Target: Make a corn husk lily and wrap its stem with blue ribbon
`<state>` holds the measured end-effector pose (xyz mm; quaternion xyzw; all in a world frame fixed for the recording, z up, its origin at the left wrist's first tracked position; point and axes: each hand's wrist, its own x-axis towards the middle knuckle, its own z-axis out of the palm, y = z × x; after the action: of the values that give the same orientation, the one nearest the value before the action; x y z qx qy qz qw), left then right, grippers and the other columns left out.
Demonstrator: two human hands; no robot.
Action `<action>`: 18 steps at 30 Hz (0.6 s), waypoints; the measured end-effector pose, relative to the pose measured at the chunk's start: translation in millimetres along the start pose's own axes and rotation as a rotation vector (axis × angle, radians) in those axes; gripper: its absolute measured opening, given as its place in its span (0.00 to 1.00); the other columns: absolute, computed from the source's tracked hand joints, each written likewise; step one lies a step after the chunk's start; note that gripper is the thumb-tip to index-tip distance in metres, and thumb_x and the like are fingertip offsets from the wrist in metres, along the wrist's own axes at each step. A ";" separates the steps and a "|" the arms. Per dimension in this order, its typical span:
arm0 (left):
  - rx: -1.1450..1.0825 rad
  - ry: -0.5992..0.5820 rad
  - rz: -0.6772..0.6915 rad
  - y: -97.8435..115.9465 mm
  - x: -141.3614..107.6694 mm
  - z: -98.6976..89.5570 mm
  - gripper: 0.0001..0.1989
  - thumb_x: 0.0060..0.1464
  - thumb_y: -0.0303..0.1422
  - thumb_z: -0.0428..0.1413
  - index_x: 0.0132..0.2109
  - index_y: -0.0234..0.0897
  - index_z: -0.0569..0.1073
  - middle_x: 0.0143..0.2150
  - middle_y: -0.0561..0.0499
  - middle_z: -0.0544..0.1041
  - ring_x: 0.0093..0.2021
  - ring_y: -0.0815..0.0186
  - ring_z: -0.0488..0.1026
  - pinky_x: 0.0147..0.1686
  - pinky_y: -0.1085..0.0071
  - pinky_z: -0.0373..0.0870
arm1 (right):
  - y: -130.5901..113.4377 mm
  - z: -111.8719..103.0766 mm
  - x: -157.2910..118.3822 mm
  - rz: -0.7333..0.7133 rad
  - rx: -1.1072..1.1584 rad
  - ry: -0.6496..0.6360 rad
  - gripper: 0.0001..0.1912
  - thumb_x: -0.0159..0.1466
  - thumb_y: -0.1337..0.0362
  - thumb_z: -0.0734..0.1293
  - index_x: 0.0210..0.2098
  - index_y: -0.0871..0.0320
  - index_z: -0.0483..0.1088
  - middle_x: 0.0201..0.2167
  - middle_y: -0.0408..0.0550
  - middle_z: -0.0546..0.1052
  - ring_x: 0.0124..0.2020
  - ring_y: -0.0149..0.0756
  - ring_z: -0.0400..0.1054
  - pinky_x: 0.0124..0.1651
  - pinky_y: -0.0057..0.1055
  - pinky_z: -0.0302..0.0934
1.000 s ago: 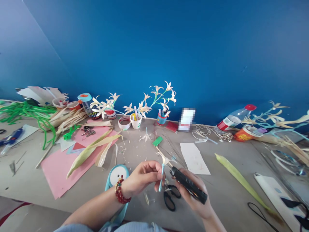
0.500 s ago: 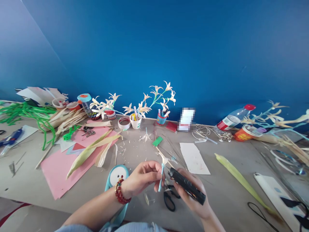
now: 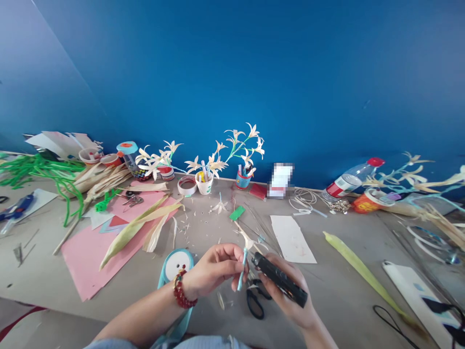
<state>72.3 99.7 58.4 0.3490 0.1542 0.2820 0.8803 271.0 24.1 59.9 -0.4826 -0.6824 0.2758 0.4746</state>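
The left hand (image 3: 220,269) pinches the blue-stemmed flower (image 3: 247,243); thumb and index finger are closed on the stem, the other fingers curled. The flower is in front of the person, its white petals uppermost and its stem slanting down past the fingertips. A red beaded bracelet (image 3: 180,291) encircles the left wrist. The right hand (image 3: 296,311) is wrapped around a black handheld tool (image 3: 279,280), whose front end points at the base of the petals; contact between the two cannot be determined.

Black-handled scissors (image 3: 257,316) lie on the table (image 3: 203,232) between the hands, partly covered. A light-blue device (image 3: 176,266) with a round white face lies beside the left wrist, partly under the forearm.

Beyond the hands, at left, a yellowish husk (image 3: 131,232) rests across pink paper (image 3: 85,257). At right are a white sheet (image 3: 292,240) and a pale green husk (image 3: 356,269).

Farther back stand a white cup (image 3: 204,185) and a red-capped bottle (image 3: 343,184), the latter tilted. A blue wall (image 3: 232,72) closes the rear.
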 end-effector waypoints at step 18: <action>-0.024 -0.016 -0.017 2.3 0.9 1.8 0.11 0.49 0.34 0.66 0.30 0.31 0.73 0.24 0.49 0.76 0.19 0.73 0.70 0.17 0.80 0.63 | -3.4 -2.1 -0.6 0.024 0.045 0.000 0.04 0.65 0.69 0.65 0.35 0.55 0.71 0.29 0.45 0.74 0.27 0.36 0.70 0.31 0.28 0.65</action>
<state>72.9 100.8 61.2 0.3392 0.1467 0.2736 0.8880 271.6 22.1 63.3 -0.4801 -0.6701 0.2969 0.4820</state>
